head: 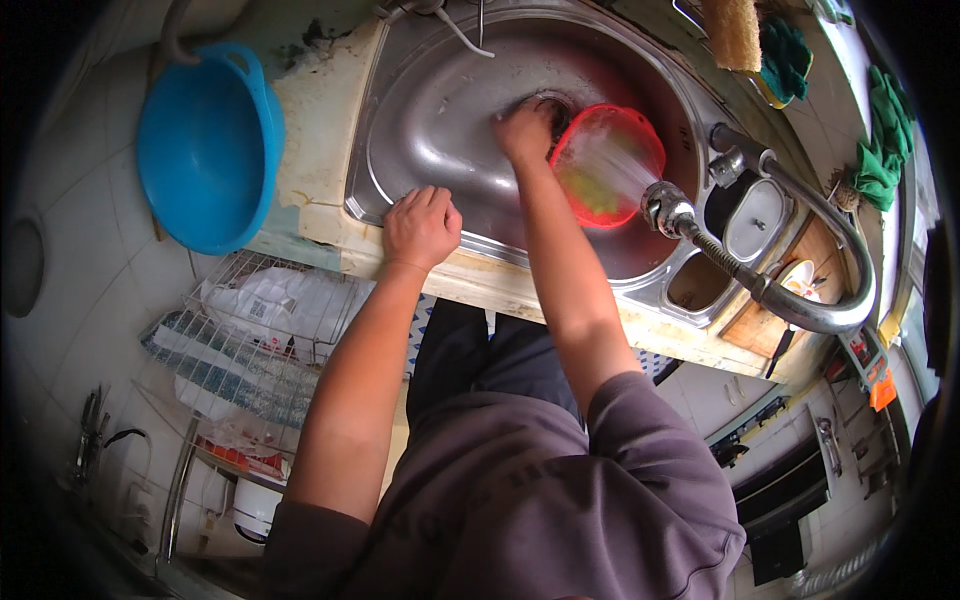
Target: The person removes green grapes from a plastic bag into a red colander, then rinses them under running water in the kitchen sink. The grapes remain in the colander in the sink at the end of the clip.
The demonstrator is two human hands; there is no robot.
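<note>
My left hand [424, 226] rests with curled fingers on the front rim of the stainless steel sink [442, 142]; nothing shows in it. Down in the basin, my right hand [525, 131] reaches to the drain [553, 109], its fingertips bent downward and partly hidden. Whether those fingers hold anything cannot be seen. Just right of that hand sits a red plastic basket or colander [651, 142] with something yellow-green inside, blurred by the spray. Water pours into it from the metal head of a flexible-neck faucet [666, 210].
A blue plastic basin [206, 154] stands tilted left of the sink. The faucet's curved neck [862, 262] arches over the right side, above a wooden cutting board [739, 319]. Green gloves [885, 142] hang at far right. A wire rack [247, 345] holding bags is below left.
</note>
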